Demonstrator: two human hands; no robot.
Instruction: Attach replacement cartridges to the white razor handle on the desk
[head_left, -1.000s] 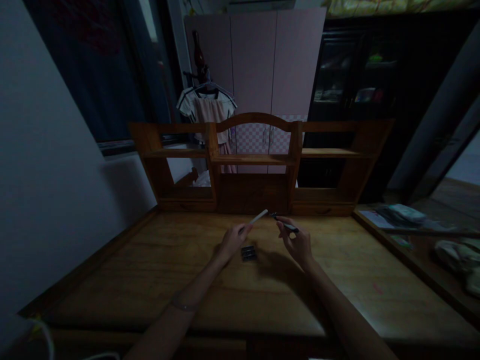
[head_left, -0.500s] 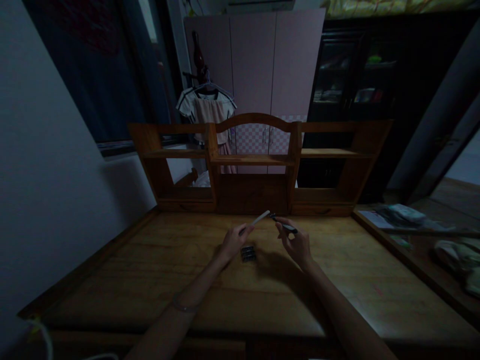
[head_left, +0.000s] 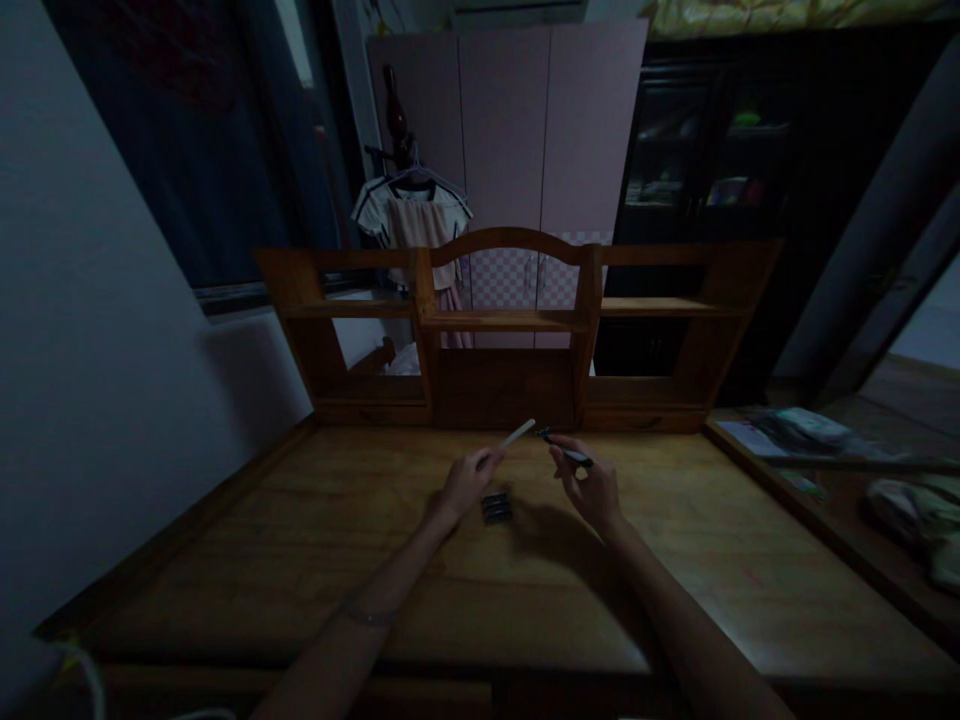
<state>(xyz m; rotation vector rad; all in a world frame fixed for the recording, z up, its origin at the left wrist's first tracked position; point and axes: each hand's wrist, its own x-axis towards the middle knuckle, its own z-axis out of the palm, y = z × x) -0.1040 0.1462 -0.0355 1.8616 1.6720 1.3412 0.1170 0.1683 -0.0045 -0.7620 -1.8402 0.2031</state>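
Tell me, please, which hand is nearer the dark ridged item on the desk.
Left: the left hand is just left of the dark ridged item; the right hand is farther away, to its right.

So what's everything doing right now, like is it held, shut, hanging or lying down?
Left hand: closed on the pale stick
Pale stick: held, slanting up
Right hand: closed on the razor-like tool
Razor-like tool: held, head near the stick's tip
Small dark block: lying on the desk
Left drawer: shut
Right drawer: shut
Pink wardrobe: doors shut
Shirt: hanging
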